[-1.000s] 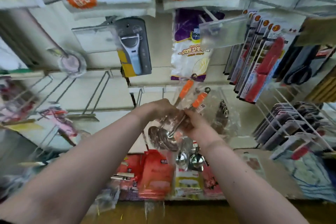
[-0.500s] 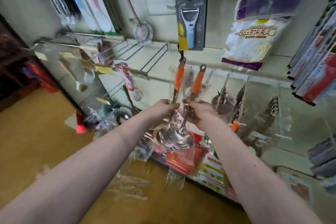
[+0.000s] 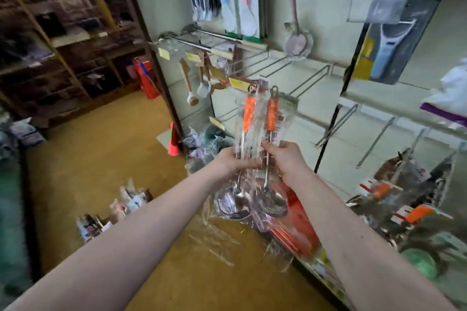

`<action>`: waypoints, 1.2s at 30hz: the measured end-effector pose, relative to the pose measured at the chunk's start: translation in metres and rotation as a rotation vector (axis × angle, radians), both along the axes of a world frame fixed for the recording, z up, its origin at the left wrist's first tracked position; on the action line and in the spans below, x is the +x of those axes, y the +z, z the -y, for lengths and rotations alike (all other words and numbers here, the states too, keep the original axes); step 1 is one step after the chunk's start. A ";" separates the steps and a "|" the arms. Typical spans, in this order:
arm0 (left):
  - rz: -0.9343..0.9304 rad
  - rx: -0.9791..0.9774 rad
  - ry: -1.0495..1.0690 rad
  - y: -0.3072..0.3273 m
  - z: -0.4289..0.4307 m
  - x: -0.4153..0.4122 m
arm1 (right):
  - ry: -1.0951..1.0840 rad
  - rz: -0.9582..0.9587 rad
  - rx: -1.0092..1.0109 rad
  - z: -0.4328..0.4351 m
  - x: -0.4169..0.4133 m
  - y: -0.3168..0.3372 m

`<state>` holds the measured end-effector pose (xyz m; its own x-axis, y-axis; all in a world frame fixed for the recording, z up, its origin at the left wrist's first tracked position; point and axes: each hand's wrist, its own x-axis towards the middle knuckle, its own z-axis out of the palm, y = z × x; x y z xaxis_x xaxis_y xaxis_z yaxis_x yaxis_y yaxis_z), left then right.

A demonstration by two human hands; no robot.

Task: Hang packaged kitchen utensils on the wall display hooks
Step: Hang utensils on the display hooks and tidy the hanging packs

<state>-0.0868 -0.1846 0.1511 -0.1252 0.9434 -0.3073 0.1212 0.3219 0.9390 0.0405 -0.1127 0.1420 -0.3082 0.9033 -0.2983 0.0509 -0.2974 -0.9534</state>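
Left hand (image 3: 231,162) and right hand (image 3: 286,157) fingers clamp upright, apparently separate, packaged ladles (image 3: 248,113).

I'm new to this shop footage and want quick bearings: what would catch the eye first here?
First comes the pair of orange-handled steel ladles in clear plastic bags, held upright at centre by the left hand and the right hand. Behind them, bare metal wire hooks jut from the pale wall. A grey card with a blue-and-white peeler hangs at upper right.
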 end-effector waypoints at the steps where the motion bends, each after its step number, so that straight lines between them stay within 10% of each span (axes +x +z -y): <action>1: -0.001 0.013 0.029 -0.004 0.005 -0.013 | 0.016 0.007 0.026 0.005 -0.012 0.000; 36: 0.171 0.009 0.966 -0.046 0.275 -0.455 | 0.767 0.138 -0.039 0.205 -0.510 -0.026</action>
